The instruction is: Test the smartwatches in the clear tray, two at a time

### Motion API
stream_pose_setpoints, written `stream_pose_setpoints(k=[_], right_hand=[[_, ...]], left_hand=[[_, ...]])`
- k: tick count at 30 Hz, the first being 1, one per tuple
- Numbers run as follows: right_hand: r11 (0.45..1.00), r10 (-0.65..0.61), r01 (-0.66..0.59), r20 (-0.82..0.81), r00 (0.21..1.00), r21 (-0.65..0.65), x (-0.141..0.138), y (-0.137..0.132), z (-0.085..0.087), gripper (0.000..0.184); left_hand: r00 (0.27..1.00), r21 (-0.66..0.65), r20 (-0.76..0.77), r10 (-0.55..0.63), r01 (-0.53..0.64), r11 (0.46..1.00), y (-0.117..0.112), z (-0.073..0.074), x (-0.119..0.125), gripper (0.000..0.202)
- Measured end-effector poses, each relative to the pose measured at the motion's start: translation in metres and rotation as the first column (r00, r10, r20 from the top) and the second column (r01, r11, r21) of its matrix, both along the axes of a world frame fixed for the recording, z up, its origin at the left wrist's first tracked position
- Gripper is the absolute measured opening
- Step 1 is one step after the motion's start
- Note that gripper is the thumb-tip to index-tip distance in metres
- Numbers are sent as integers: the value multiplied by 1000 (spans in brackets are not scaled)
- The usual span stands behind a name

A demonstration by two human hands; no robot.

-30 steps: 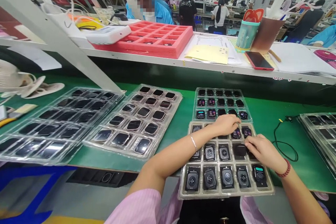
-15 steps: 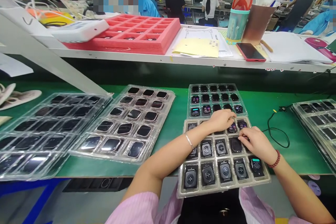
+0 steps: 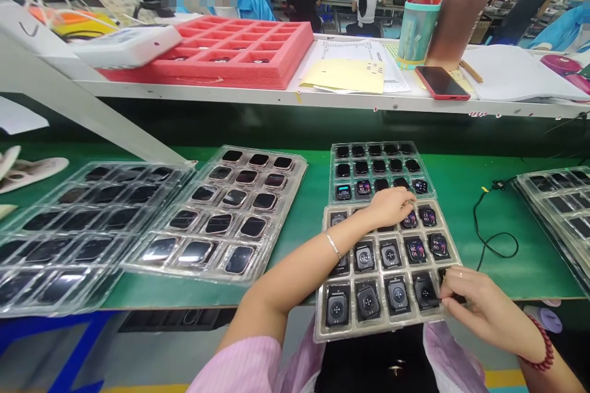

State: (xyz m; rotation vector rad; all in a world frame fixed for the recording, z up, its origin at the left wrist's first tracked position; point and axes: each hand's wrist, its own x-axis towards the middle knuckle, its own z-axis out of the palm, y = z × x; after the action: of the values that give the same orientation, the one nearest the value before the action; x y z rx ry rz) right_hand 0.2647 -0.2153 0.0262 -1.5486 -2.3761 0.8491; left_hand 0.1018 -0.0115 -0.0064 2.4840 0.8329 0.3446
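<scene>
The left hand (image 3: 389,207) rests palm-down and relaxed on the far row of a clear plastic blister tray (image 3: 321,333), its fingers extended and holding nothing. A metal bangle (image 3: 332,245) encircles the left wrist. The right hand (image 3: 482,310) is at the tray's near right corner, with its fingers (image 3: 454,279) curled over the corner cell and touching the watch there. The pictures do not show whether that watch is gripped. A red bead bracelet (image 3: 541,344) encircles the right wrist.

The tray lies on the green tabletop (image 3: 530,279), directly in front of the person, and holds smartwatches (image 3: 389,253) in individual cells. The near row shows the sensor backs. The middle row shows a mix of sensor backs and lit faces.

A second blister tray (image 3: 382,163) of watches with dark or lit screens adjoins the far edge of the first tray. Two further loaded trays (image 3: 230,215) lie to the left, and another (image 3: 557,206) lies to the right. A black cable (image 3: 488,239) runs across the tabletop between the front tray and the right tray.

Above, a white shelf (image 3: 322,101) carries a red foam tray (image 3: 221,55), yellow papers (image 3: 343,77) and a smartphone (image 3: 441,83).
</scene>
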Motion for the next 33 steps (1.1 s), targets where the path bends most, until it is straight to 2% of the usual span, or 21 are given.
stream_pose_setpoints(k=[4, 6, 9, 12, 19, 22, 26, 33], right_hand=[[999, 41, -45, 124, 991, 24, -5, -1, 0, 20], [998, 62, -63, 61, 996, 4, -3, -2, 1, 20], [1000, -11, 11, -41, 999, -9, 2, -1, 0, 21], [997, -80, 79, 58, 995, 8, 4, 2, -3, 22], [998, 37, -46, 220, 975, 34, -1, -4, -8, 21], [997, 60, -70, 198, 978, 41, 0, -5, -3, 19], [1000, -4, 2, 111, 994, 19, 5, 1, 2, 23], [995, -63, 74, 169, 984, -63, 6, 10, -7, 29]], left_hand=[[1000, 1, 1, 1, -1, 1000, 0, 0, 0, 32], [1000, 3, 2, 2, -2, 1000, 0, -1, 0, 32], [1000, 4, 6, 1, -1, 1000, 0, -1, 0, 32], [1000, 1, 8, 2, -2, 1000, 0, -1, 0, 32], [1000, -3, 5, 4, -4, 1000, 0, 0, 0, 32], [1000, 2, 3, 7, -7, 1000, 0, 1, 1, 32], [1000, -1, -1, -2, 2, 1000, 0, 1, 1, 31], [1000, -6, 2, 1, -1, 1000, 0, 1, 0, 31]])
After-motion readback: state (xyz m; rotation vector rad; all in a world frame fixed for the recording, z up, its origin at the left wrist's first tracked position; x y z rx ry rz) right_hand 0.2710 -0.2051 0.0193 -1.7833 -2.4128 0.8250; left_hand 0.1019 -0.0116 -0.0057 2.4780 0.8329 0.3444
